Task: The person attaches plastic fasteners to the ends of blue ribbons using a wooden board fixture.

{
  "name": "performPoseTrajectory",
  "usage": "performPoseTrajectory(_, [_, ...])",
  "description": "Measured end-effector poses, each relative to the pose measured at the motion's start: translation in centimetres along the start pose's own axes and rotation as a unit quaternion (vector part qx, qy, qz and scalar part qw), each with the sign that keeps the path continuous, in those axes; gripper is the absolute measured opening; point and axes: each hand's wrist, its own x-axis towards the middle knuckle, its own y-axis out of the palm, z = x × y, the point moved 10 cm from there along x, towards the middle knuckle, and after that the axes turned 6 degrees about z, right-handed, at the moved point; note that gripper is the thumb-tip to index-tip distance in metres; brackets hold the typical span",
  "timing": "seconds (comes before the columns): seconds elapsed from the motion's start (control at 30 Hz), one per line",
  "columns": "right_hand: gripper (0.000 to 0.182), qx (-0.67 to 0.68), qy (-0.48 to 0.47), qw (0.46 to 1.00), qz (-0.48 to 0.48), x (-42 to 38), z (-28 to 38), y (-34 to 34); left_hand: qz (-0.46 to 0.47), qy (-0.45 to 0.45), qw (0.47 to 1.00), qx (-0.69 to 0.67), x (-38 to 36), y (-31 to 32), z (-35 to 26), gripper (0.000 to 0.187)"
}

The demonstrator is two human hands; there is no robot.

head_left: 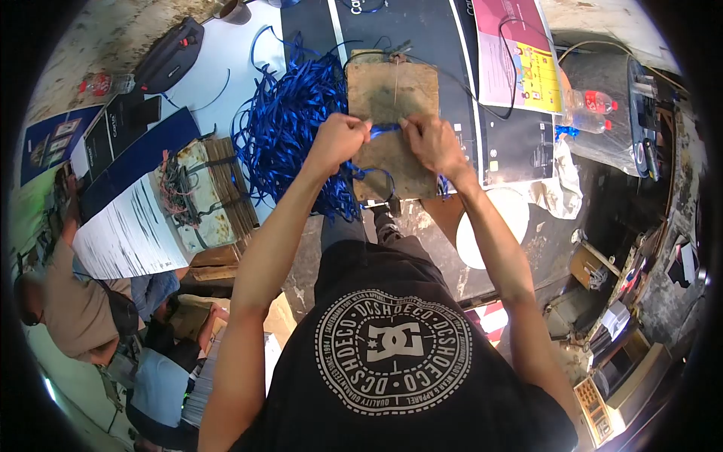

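A strip of blue ribbon (pixel 386 129) runs between my two hands, low over a worn wooden board (pixel 392 162). My left hand (pixel 340 142) is closed, pinching the ribbon's left end at the board's left side. The other end is pinched in my right hand (pixel 435 145), over the board's right half. A thin upright wire or thread (pixel 397 84) shows at the board's far half, reaching a small fitting at its top edge. Beside my left hand lies a big tangled heap of blue ribbons (pixel 282 124), partly hidden by my forearm.
Dark printed sheets (pixel 422 30) cover the table under the board. A pink and yellow poster (pixel 520 56) lies at the right, near plastic bottles (pixel 591 111). A wire-bound stack (pixel 207 192) stands left. Below the table's right edge is a round white stool top (pixel 493 226). Two people (pixel 90 301) sit at lower left.
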Motion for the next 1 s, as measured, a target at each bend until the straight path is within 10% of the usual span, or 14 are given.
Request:
performPoseTrajectory(0.37, [0.022,-0.066,0.005,0.991,-0.115,-0.7,0.1,-0.2,-0.234,0.14,0.937,0.216,-2.4,-1.0,-4.9,0.027])
performPoseTrajectory(1.0, [0.024,-0.089,0.016,0.988,-0.124,3.1,-0.2,-1.4,-0.232,0.06,0.951,0.197,-0.3,-2.5,-7.0,0.026])
